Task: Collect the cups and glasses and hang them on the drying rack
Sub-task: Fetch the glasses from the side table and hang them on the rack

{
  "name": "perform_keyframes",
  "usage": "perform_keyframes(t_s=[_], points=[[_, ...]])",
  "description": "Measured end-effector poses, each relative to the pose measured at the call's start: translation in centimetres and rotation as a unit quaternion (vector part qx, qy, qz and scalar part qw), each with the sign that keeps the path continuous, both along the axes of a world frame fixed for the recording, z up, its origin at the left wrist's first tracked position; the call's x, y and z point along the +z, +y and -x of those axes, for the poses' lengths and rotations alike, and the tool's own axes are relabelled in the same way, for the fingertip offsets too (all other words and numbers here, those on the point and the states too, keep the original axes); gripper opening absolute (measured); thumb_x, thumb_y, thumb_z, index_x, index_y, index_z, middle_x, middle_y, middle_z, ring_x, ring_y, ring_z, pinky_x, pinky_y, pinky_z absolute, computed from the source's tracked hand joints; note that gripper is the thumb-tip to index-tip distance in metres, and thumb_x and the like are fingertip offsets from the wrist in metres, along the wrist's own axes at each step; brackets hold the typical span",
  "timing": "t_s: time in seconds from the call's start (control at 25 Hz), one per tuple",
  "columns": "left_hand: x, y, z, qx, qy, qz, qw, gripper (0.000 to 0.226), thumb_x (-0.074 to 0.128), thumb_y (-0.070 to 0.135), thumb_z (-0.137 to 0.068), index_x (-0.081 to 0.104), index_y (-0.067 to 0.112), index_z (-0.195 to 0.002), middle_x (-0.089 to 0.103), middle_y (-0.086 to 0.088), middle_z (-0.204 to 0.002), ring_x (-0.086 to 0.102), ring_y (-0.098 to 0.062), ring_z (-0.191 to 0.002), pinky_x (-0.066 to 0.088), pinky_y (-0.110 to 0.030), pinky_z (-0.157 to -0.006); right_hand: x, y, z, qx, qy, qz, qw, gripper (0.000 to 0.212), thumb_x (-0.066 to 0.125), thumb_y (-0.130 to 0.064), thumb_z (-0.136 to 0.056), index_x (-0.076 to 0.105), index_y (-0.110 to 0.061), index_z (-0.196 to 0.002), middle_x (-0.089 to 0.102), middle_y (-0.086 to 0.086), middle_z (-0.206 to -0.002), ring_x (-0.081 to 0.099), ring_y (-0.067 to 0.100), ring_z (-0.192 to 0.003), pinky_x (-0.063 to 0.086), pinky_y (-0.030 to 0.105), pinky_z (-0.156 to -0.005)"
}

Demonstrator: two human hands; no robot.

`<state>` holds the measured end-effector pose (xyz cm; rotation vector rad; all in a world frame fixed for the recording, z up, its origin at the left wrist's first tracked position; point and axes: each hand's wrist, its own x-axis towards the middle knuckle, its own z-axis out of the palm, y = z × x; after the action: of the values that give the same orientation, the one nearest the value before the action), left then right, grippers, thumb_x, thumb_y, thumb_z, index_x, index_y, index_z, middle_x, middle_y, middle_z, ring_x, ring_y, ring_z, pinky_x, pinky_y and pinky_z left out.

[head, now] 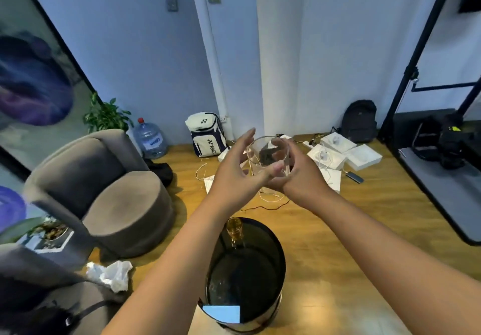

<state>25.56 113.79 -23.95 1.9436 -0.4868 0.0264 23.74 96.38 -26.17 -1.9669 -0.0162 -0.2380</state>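
A clear drinking glass (pixel 268 152) is held up in the air in front of me, tilted with its mouth towards me. My right hand (pixel 299 178) wraps around its right side and base. Beside the glass on its left, my left hand (pixel 239 173) has its fingers spread, and its thumb reaches the base. Whether that hand grips the glass I cannot tell. Below my arms stands a small round black table (pixel 270 264) with a dark glossy top. An amber glass (pixel 234 229) stands upright at its far left edge.
A grey armchair (pixel 78 168) and a round grey stool (pixel 127 209) stand to the left. A crumpled white bag (pixel 112 273) lies on the wooden floor. White boxes (pixel 361 156), cables, a white backpack (pixel 207 134) and a water bottle (pixel 151 138) line the far wall. At the right is a black frame (pixel 411 74).
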Motion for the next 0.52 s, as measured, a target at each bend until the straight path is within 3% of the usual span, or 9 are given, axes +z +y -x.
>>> perform_keyframes(t_s=[0.16, 0.32, 0.44, 0.52], points=[[5.3, -0.4, 3.2, 0.010, -0.006, -0.002, 1.000, 0.085, 0.064, 0.072, -0.081, 0.036, 0.045, -0.157, 0.049, 0.019, -0.146, 0.052, -0.006, -0.129, 0.050, -0.038, -0.106, 6.3, -1.5, 3.1, -0.014, -0.050, 0.003, 0.999, 0.094, 0.092, -0.049, -0.074, 0.040, -0.036, -0.152, 0.051, -0.009, -0.130, 0.055, 0.015, -0.115, 0.044, 0.014, -0.074], [11.2, -1.0, 6.3, -0.003, -0.034, 0.001, 0.999, 0.073, 0.045, 0.070, -0.089, 0.042, 0.040, -0.155, 0.052, 0.006, -0.153, 0.052, 0.004, -0.120, 0.045, -0.017, -0.091, 11.6, -2.2, 7.6, -0.033, -0.070, 0.001, 0.997, 0.097, 0.092, -0.044, -0.075, 0.038, -0.030, -0.155, 0.047, -0.010, -0.126, 0.056, 0.017, -0.117, 0.049, 0.020, -0.080], [14.3, -1.4, 7.4, -0.009, -0.059, 0.007, 0.998, 0.073, 0.038, 0.069, -0.092, 0.045, 0.034, -0.155, 0.050, 0.000, -0.157, 0.049, -0.016, -0.140, 0.046, -0.037, -0.107, 14.4, -2.7, 10.0, -0.057, -0.082, 0.003, 0.995, 0.094, 0.091, -0.044, -0.077, 0.040, -0.029, -0.154, 0.051, -0.009, -0.126, 0.057, 0.016, -0.115, 0.049, 0.020, -0.080], [15.8, -1.7, 8.0, -0.030, -0.072, 0.012, 0.997, 0.064, 0.039, 0.062, -0.099, 0.046, 0.031, -0.154, 0.052, 0.000, -0.156, 0.050, -0.020, -0.141, 0.044, -0.047, -0.114, 16.2, -3.0, 11.8, -0.080, -0.094, -0.007, 0.992, 0.087, 0.090, -0.047, -0.077, 0.044, -0.029, -0.149, 0.056, -0.006, -0.127, 0.059, 0.017, -0.115, 0.050, 0.022, -0.080]])
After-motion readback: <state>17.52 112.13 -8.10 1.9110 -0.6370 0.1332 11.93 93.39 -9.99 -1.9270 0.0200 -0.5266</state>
